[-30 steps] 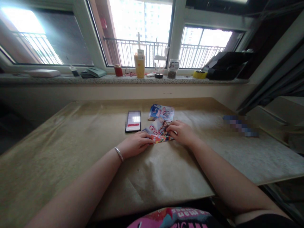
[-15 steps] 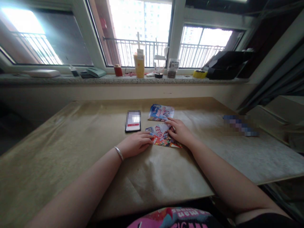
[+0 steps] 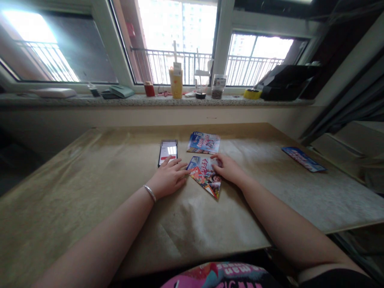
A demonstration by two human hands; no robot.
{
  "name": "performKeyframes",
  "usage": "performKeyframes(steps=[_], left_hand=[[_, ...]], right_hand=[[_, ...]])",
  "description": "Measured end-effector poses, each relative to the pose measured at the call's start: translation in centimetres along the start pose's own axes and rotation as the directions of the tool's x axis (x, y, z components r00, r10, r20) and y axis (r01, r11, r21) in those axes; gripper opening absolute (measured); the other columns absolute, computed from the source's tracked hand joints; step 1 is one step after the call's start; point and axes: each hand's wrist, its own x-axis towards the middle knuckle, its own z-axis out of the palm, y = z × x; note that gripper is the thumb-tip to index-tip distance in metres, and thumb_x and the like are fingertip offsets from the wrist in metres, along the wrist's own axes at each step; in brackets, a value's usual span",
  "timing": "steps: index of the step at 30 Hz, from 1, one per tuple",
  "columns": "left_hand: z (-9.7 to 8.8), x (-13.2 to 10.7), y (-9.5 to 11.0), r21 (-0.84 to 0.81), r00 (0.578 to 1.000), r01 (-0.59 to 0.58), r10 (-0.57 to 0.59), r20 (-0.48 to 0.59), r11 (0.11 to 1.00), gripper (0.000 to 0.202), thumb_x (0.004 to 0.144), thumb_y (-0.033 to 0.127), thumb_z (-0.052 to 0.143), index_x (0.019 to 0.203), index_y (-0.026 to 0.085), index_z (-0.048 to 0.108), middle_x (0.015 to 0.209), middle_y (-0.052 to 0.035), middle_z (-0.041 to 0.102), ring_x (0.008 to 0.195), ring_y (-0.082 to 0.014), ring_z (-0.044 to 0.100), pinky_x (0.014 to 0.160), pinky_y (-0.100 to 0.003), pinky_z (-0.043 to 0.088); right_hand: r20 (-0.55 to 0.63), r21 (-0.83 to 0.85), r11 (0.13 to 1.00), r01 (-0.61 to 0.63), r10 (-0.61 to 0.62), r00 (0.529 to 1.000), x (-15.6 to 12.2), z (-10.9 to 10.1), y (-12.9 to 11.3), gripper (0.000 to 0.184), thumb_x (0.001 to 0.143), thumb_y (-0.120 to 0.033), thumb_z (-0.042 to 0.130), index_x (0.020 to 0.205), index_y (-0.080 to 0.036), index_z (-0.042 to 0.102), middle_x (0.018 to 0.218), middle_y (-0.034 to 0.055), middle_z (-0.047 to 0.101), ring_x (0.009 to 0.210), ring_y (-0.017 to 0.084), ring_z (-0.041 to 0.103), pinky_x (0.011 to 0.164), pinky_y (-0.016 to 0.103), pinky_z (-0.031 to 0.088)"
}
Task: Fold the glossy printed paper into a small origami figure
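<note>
A folded printed leaflet point(image 3: 205, 168) lies on the table with a pointed corner toward me, its front showing blue, white and orange print. My right hand point(image 3: 229, 168) grips its upper right edge with bent fingers. My left hand point(image 3: 171, 178) is open, fingers spread, its fingertips at the leaflet's left corner and by the lower end of a phone point(image 3: 168, 151). The phone lies face up with a lit screen. Just behind the leaflet rests a stack of similar leaflets point(image 3: 204, 142).
Another blue leaflet point(image 3: 303, 159) lies on the right of the covered table point(image 3: 120, 168). Along the windowsill point(image 3: 120, 102) stand a yellow cup point(image 3: 176, 83), a red jar point(image 3: 149, 89), a clear container point(image 3: 218, 86), a roll of yellow tape point(image 3: 252, 93) and a black box point(image 3: 285, 82).
The leaflet has turned so its pointed corner faces me. My left hand has shifted left and spread its fingers near the phone. My right hand has moved slightly toward me.
</note>
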Motion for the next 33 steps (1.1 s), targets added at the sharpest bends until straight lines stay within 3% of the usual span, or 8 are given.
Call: performKeyframes(steps=[6,10,15,21,28,33], left_hand=[[0.1,0.0,0.0,0.018,0.999,0.031,-0.031,0.009,0.999,0.039,0.089,0.037,0.047,0.126,0.026,0.053,0.138,-0.0064,0.046,0.13,-0.0318,0.033,0.109,-0.055,0.02],[-0.2,0.2,0.3,0.009,1.0,-0.011,0.011,0.015,1.0,0.043,0.088,0.034,0.048,0.131,0.025,0.048,0.139,-0.0067,0.045,0.129,-0.0287,0.036,0.11,-0.051,0.023],[-0.6,0.3,0.5,0.021,0.998,-0.054,0.055,-0.012,0.998,0.041,0.089,0.031,0.047,0.13,0.026,0.048,0.138,-0.0052,0.046,0.127,-0.0262,0.038,0.109,-0.049,0.026],[-0.9,0.5,0.7,0.006,0.995,-0.099,0.099,-0.025,0.995,0.038,0.089,0.03,0.047,0.126,0.023,0.051,0.132,-0.0057,0.051,0.122,-0.025,0.043,0.105,-0.045,0.033],[-0.4,0.5,0.7,-0.055,0.995,-0.09,0.092,0.028,0.994,0.038,0.089,0.031,0.047,0.125,0.019,0.053,0.127,-0.0069,0.056,0.115,-0.0235,0.049,0.102,-0.041,0.038],[-0.1,0.5,0.5,-0.091,0.995,-0.056,0.063,0.074,0.994,0.037,0.089,0.03,0.048,0.123,0.02,0.055,0.127,-0.0059,0.057,0.116,-0.0234,0.049,0.102,-0.041,0.039]], right_hand=[[0.039,0.072,0.997,-0.04,0.038,0.999,-0.2,-0.2,-0.6,0.026,0.079,-0.019,0.049,0.095,-0.021,0.069,0.067,-0.0004,0.064,0.057,0.012,0.054,0.054,0.023,0.04],[0.07,0.106,0.991,-0.081,0.074,0.995,-0.2,-0.1,-0.7,0.027,0.078,-0.014,0.048,0.088,-0.019,0.073,0.075,0.0019,0.07,0.063,0.013,0.06,0.061,0.024,0.045],[0.025,0.191,0.972,-0.139,0.137,0.99,0.1,-0.2,-1.0,0.033,0.081,-0.013,0.044,0.1,-0.016,0.071,0.096,0.0056,0.071,0.084,0.017,0.064,0.077,0.027,0.048],[0.019,0.209,0.957,-0.203,0.204,0.979,0.2,-0.1,-1.3,0.04,0.086,-0.024,0.044,0.12,-0.012,0.061,0.104,0.01,0.069,0.082,0.019,0.065,0.08,0.031,0.05],[0.057,-0.016,1.0,0.01,-0.009,0.998,-0.4,-0.3,-1.5,0.051,0.08,-0.041,0.059,0.121,-0.012,0.06,0.117,0.0142,0.062,0.098,0.022,0.06,0.087,0.032,0.046],[0.228,-0.153,0.979,0.136,-0.1,0.969,-0.7,-1.1,-1.1,0.057,0.074,-0.05,0.064,0.123,-0.02,0.06,0.102,0.0095,0.065,0.081,0.019,0.06,0.071,0.028,0.046]])
